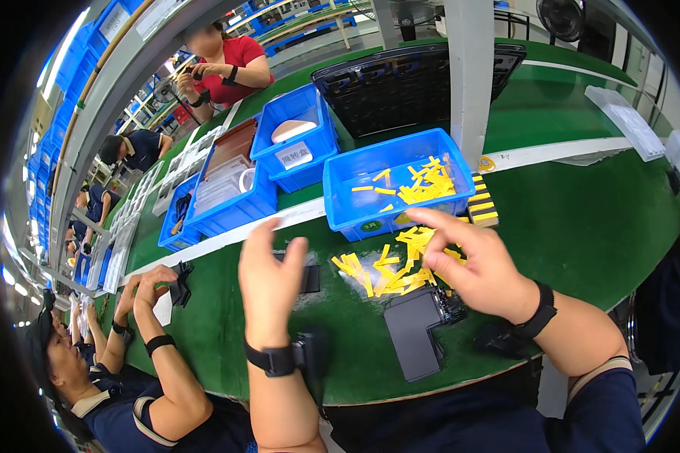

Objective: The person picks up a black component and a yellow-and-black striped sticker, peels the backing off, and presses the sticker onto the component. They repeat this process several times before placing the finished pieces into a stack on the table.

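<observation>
My left hand (pixel 270 275) is raised over the green table with its fingers apart and nothing visible between them. Beneath it lies a small dark rectangular piece (pixel 310 279), partly covered by the hand. My right hand (pixel 472 266) hovers beside a loose pile of yellow strips (pixel 391 278), thumb and index finger spread, with no held thing showing. More yellow strips (pixel 428 183) lie inside a blue bin (pixel 363 220) just beyond. Nearer to me is a stack of flat dark grey L-shaped pieces (pixel 413 336); small black parts (pixel 452 303) sit at its upper right, under my right hand.
A grey post (pixel 471 83) rises behind the bin, next to a yellow-and-black striped block (pixel 483 205). More blue bins (pixel 293 143) and a black tray (pixel 389 90) stand at the back. A co-worker's hands (pixel 147 287) work at the left.
</observation>
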A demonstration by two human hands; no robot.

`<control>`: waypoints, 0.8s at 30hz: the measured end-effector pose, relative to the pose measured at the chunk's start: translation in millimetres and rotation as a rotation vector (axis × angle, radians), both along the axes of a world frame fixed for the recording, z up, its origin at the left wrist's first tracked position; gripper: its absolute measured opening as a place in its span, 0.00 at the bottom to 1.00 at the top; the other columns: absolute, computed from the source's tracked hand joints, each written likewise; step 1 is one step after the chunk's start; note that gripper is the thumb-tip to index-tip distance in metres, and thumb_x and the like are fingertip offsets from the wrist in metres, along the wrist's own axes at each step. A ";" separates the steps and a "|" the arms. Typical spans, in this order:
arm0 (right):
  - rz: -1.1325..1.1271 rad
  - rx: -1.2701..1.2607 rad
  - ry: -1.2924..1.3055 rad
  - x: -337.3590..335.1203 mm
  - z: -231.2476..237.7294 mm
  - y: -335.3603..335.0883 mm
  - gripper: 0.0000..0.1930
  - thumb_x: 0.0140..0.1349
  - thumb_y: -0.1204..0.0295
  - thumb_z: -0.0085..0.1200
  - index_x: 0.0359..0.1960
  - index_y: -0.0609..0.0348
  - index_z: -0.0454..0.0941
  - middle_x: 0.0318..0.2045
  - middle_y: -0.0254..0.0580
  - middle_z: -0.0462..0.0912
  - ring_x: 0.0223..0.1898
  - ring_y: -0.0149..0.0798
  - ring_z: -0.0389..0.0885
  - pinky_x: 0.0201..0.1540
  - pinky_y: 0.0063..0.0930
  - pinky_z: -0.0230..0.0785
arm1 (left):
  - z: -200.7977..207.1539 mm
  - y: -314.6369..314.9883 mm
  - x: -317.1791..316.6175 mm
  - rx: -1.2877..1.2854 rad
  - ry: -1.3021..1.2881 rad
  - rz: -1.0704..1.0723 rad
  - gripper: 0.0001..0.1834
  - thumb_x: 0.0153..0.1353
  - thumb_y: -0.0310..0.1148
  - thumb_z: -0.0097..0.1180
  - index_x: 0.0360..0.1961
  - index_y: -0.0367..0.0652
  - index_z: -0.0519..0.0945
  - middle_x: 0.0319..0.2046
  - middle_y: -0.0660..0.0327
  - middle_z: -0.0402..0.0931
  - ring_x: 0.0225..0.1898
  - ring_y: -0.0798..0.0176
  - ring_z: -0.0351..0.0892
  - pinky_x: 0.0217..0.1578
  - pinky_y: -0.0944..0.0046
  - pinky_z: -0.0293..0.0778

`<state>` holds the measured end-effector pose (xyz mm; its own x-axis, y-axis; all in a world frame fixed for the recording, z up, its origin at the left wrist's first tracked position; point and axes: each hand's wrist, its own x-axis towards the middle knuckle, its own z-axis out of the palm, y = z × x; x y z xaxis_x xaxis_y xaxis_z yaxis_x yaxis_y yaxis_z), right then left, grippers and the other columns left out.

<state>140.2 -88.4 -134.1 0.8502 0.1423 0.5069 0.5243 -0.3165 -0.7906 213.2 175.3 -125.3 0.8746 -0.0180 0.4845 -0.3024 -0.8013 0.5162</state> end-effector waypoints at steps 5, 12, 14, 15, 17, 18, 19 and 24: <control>0.100 -0.175 0.071 -3.1 -2.0 8.3 0.37 0.56 0.81 0.53 0.69 0.56 0.58 0.26 0.39 0.79 0.31 0.39 0.80 0.42 0.31 0.72 | -5.6 -58.1 -38.2 -0.217 0.212 -0.746 0.14 0.53 0.25 0.62 0.42 0.39 0.81 0.32 0.56 0.80 0.30 0.59 0.81 0.34 0.65 0.77; -0.482 -0.388 -0.203 18.1 1.7 -36.7 0.14 0.55 0.78 0.56 0.45 0.62 0.78 0.30 0.48 0.82 0.33 0.51 0.81 0.39 0.42 0.73 | -17.6 -50.2 -22.0 0.171 0.283 -0.370 0.11 0.52 0.27 0.63 0.38 0.37 0.80 0.33 0.53 0.77 0.30 0.50 0.80 0.35 0.56 0.76; -0.661 -0.560 -0.117 31.5 4.6 -63.1 0.10 0.54 0.75 0.57 0.39 0.63 0.80 0.31 0.51 0.82 0.35 0.53 0.82 0.41 0.43 0.74 | -18.6 -47.4 -24.9 0.265 0.106 -0.296 0.13 0.52 0.28 0.63 0.39 0.37 0.79 0.35 0.53 0.75 0.31 0.49 0.79 0.35 0.55 0.76; -0.716 -0.644 0.039 37.0 4.4 -74.0 0.11 0.53 0.73 0.58 0.37 0.64 0.80 0.31 0.53 0.82 0.36 0.53 0.82 0.41 0.44 0.74 | -18.0 -47.2 -25.8 0.222 0.126 -0.297 0.14 0.52 0.29 0.64 0.40 0.38 0.79 0.36 0.53 0.74 0.30 0.50 0.79 0.35 0.55 0.76; -0.659 -0.727 0.315 46.6 1.2 -90.6 0.12 0.50 0.66 0.64 0.27 0.64 0.80 0.26 0.53 0.82 0.31 0.51 0.82 0.37 0.42 0.74 | -14.6 -46.4 -27.0 0.129 0.146 -0.313 0.15 0.52 0.30 0.65 0.41 0.39 0.79 0.37 0.54 0.73 0.29 0.51 0.79 0.35 0.55 0.75; -0.625 -0.706 0.425 50.4 -1.5 -96.2 0.13 0.49 0.65 0.65 0.24 0.64 0.80 0.24 0.53 0.82 0.30 0.50 0.82 0.35 0.41 0.73 | -12.4 -45.8 -26.7 0.084 0.214 -0.311 0.14 0.52 0.30 0.65 0.40 0.38 0.79 0.35 0.56 0.74 0.27 0.56 0.78 0.33 0.58 0.75; -0.582 -0.665 0.501 53.1 -4.8 -100.1 0.14 0.49 0.64 0.66 0.22 0.63 0.79 0.22 0.52 0.82 0.28 0.50 0.82 0.34 0.40 0.73 | -10.8 -45.8 -26.1 0.054 0.217 -0.327 0.14 0.52 0.30 0.65 0.39 0.38 0.79 0.34 0.57 0.74 0.26 0.58 0.78 0.32 0.59 0.75; -0.602 -0.375 0.523 59.6 -13.6 -105.8 0.13 0.50 0.65 0.66 0.19 0.62 0.80 0.18 0.49 0.80 0.23 0.46 0.80 0.30 0.37 0.72 | -6.4 -46.7 -26.6 -0.107 0.198 -0.355 0.10 0.53 0.27 0.64 0.37 0.37 0.80 0.28 0.60 0.74 0.22 0.66 0.75 0.28 0.66 0.73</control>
